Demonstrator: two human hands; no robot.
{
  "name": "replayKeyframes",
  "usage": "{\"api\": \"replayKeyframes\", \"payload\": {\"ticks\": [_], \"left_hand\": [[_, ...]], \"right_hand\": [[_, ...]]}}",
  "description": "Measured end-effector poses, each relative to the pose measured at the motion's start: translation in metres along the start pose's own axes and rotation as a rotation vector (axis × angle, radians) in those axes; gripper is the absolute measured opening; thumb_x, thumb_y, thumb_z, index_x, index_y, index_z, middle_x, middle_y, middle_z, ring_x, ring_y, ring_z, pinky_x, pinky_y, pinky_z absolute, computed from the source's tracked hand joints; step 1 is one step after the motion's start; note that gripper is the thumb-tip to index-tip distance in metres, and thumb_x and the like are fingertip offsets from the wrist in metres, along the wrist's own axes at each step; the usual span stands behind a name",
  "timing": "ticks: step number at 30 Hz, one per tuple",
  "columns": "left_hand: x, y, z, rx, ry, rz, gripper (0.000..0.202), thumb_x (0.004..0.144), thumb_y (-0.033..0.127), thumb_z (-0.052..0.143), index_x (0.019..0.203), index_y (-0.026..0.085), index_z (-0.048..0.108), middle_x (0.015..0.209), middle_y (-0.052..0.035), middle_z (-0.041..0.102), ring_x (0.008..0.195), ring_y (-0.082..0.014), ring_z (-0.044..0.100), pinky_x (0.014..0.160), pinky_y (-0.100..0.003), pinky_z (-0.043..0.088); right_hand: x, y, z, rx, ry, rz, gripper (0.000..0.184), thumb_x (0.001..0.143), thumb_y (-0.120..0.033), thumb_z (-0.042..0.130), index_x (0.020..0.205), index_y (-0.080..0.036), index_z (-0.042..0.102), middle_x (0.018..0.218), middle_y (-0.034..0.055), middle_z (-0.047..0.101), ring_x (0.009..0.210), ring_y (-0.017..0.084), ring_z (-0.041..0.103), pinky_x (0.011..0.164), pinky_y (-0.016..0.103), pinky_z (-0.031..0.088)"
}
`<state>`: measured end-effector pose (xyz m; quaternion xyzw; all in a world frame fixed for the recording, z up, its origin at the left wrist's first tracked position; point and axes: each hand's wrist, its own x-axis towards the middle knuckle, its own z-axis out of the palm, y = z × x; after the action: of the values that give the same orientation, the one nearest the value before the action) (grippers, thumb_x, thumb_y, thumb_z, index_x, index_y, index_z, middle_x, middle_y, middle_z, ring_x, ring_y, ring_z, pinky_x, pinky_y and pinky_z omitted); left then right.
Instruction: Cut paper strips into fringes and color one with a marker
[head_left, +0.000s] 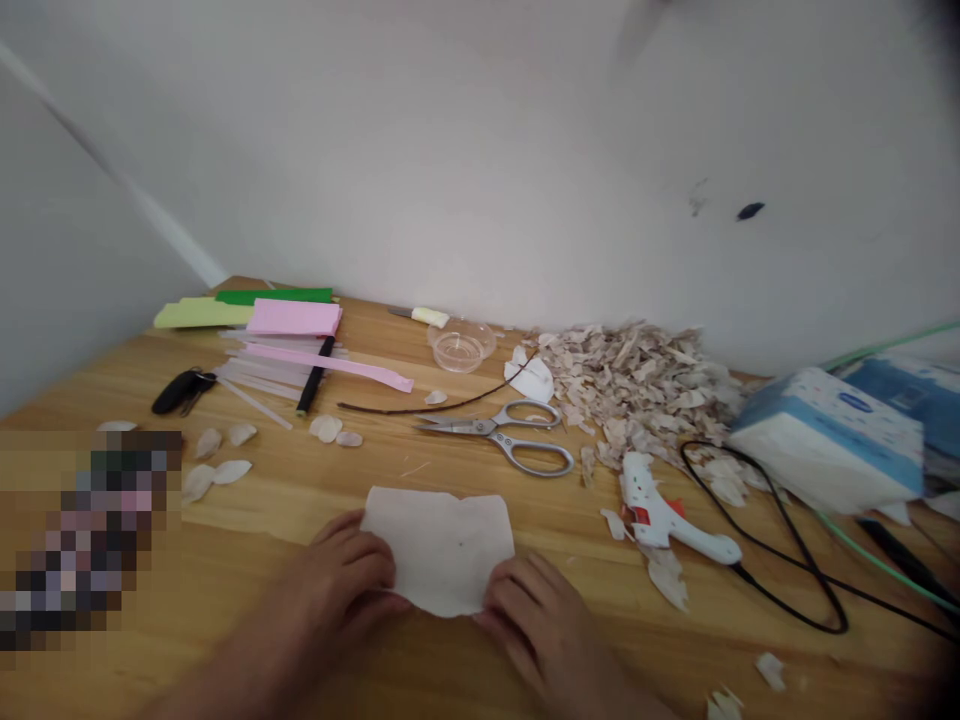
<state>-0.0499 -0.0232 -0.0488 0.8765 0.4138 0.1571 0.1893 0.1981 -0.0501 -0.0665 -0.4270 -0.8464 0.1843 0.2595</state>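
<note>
A pale, rough-edged sheet (442, 540) lies flat on the wooden table (285, 500) right in front of me. My left hand (349, 580) pinches its near left edge, fingers curled closed on it. My right hand (536, 615) grips the near right corner the same way. Steel scissors (502, 435) lie just beyond the sheet, blades pointing left. A white glue gun (664, 515) rests to the right with its black cord (780, 550) looping away.
A heap of pale husk scraps (637, 375) sits at the back right beside a tissue pack (829, 440). Pink, green and yellow paper (292, 318), glue sticks (259, 385), a small clear dish (461, 345) and loose petals (217, 470) lie at the back left.
</note>
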Motion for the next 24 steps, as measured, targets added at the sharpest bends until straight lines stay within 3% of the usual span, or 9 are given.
{"api": "replayKeyframes", "payload": {"ticks": [4, 8, 12, 14, 17, 21, 24], "left_hand": [[0.000, 0.002, 0.002, 0.009, 0.031, -0.051, 0.013, 0.084, 0.025, 0.054, 0.072, 0.020, 0.056, 0.071, 0.0031, 0.060, 0.072, -0.0144, 0.058, 0.092, -0.039, 0.041], [0.000, 0.003, 0.005, 0.015, 0.071, -0.059, 0.013, 0.083, 0.022, 0.054, 0.070, 0.020, 0.056, 0.076, 0.0005, 0.060, 0.079, -0.0165, 0.056, 0.085, -0.036, 0.046], [-0.001, 0.000, 0.008, 0.046, 0.091, -0.061, 0.012, 0.083, 0.020, 0.052, 0.071, 0.020, 0.052, 0.073, 0.0027, 0.058, 0.075, -0.0146, 0.057, 0.098, -0.045, 0.037], [-0.003, -0.002, 0.009, 0.058, 0.114, -0.081, 0.004, 0.081, 0.020, 0.054, 0.079, 0.021, 0.051, 0.076, 0.0030, 0.059, 0.078, -0.0158, 0.059, 0.101, -0.050, 0.032], [-0.003, -0.003, 0.009, 0.078, 0.132, -0.098, 0.022, 0.078, 0.019, 0.058, 0.098, 0.022, 0.049, 0.084, 0.0006, 0.063, 0.089, -0.0197, 0.059, 0.102, -0.052, 0.032], [-0.003, 0.005, 0.010, 0.153, 0.168, -0.018, 0.033, 0.079, 0.010, 0.051, 0.110, 0.021, 0.050, 0.100, -0.0037, 0.063, 0.100, -0.0199, 0.057, 0.106, -0.052, 0.025], [-0.003, 0.014, 0.016, 0.208, 0.237, 0.157, 0.036, 0.080, 0.004, 0.045, 0.112, 0.020, 0.052, 0.113, -0.0044, 0.062, 0.117, -0.0202, 0.047, 0.109, -0.050, 0.014]], "right_hand": [[0.000, 0.001, 0.002, 0.008, -0.022, 0.116, 0.008, 0.084, -0.013, 0.052, 0.078, -0.018, 0.050, 0.080, 0.0021, 0.054, 0.073, 0.017, 0.050, 0.065, 0.029, 0.045], [0.003, 0.002, 0.005, -0.075, -0.019, 0.119, 0.011, 0.080, -0.010, 0.057, 0.077, -0.017, 0.050, 0.081, 0.0031, 0.054, 0.073, 0.018, 0.051, 0.063, 0.029, 0.045], [0.008, 0.003, 0.008, -0.150, -0.011, 0.101, 0.010, 0.079, -0.011, 0.058, 0.076, -0.017, 0.050, 0.078, 0.0022, 0.053, 0.071, 0.017, 0.051, 0.061, 0.027, 0.044], [0.009, 0.004, 0.008, -0.168, -0.021, 0.106, 0.009, 0.079, -0.013, 0.057, 0.075, -0.017, 0.050, 0.078, 0.0022, 0.053, 0.070, 0.016, 0.051, 0.060, 0.027, 0.044], [0.010, 0.004, 0.008, -0.150, -0.039, 0.129, 0.010, 0.079, -0.014, 0.059, 0.075, -0.017, 0.051, 0.079, 0.0023, 0.053, 0.070, 0.016, 0.051, 0.061, 0.027, 0.043], [0.011, 0.004, 0.009, -0.144, -0.044, 0.139, 0.012, 0.078, -0.014, 0.061, 0.074, -0.017, 0.051, 0.079, 0.0023, 0.053, 0.071, 0.017, 0.051, 0.062, 0.027, 0.043], [0.012, 0.004, 0.009, -0.185, -0.033, 0.124, 0.013, 0.076, -0.012, 0.063, 0.075, -0.017, 0.051, 0.078, 0.0021, 0.053, 0.070, 0.017, 0.051, 0.060, 0.027, 0.043]]}}
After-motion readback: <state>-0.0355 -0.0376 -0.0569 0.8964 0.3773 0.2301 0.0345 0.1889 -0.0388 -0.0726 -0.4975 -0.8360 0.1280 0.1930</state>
